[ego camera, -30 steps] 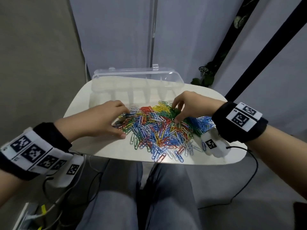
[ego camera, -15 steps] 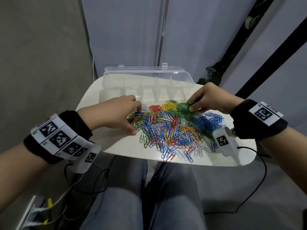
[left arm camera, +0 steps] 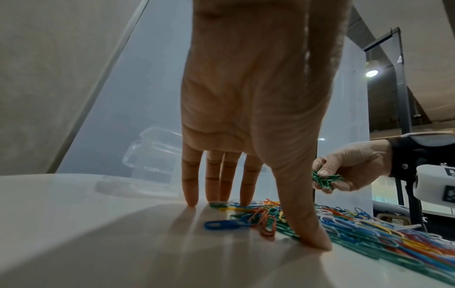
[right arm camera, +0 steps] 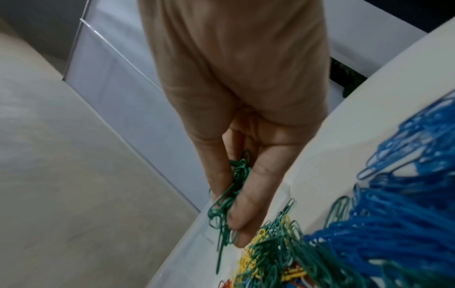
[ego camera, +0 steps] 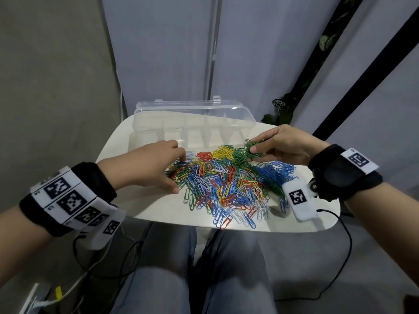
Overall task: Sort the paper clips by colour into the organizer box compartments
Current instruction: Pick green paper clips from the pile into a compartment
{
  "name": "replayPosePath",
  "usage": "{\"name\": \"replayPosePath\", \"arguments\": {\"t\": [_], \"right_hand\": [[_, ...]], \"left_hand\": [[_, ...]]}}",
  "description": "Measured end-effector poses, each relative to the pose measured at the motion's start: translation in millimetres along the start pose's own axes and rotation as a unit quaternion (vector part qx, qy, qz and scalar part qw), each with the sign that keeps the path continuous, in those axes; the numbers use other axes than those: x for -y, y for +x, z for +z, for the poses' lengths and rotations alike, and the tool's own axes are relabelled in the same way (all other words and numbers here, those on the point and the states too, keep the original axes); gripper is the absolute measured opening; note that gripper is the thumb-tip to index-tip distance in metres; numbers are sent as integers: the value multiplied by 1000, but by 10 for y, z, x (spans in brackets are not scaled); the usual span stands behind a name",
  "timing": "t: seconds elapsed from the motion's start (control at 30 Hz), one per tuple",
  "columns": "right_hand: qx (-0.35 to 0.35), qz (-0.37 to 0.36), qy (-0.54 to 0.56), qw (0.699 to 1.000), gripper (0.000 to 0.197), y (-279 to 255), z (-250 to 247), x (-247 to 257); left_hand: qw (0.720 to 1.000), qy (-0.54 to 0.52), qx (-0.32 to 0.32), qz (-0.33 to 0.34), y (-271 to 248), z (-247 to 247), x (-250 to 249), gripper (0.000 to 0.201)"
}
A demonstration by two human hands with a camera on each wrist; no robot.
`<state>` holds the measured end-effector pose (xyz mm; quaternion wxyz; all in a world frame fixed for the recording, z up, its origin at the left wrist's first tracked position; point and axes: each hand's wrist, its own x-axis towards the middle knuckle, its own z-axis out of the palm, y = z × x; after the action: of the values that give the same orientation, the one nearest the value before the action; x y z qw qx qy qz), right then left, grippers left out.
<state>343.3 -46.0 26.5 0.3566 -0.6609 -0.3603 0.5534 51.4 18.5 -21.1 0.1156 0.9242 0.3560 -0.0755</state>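
Between the thumb and fingers of the right hand, a tangled bunch of green paper clips is being pinched, hanging just above the far right edge of the mixed pile of paper clips that is lying on the white table. Just beyond both hands, the clear organizer box is sitting with its lid standing open; its compartments are looking bare as far as can be told. To the near side of the right hand, blue clips are lying massed together. The left hand is resting at the pile's left edge with straight fingers spread, their tips and the thumb pressing down on the table and on clips, gripping nothing.
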Motion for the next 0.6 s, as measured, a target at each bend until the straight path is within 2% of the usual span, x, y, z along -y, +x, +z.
{"name": "replayPosePath", "arguments": {"t": [0.17,0.33,0.5,0.6], "right_hand": [[10,6,12,1000,27,-13,-56,90],[-21,-50,12,998,19,-3,-120,470],[-91,-87,-106,986,12,117,20,821],[-141,-111,-212,961,15,305,159,860]], "left_hand": [[1000,15,3,6,17,-10,-1,71],[1000,21,1,10,24,-21,-13,70],[1000,22,-7,11,21,-24,-11,69],[1000,17,-15,17,14,5,16,70]]}}
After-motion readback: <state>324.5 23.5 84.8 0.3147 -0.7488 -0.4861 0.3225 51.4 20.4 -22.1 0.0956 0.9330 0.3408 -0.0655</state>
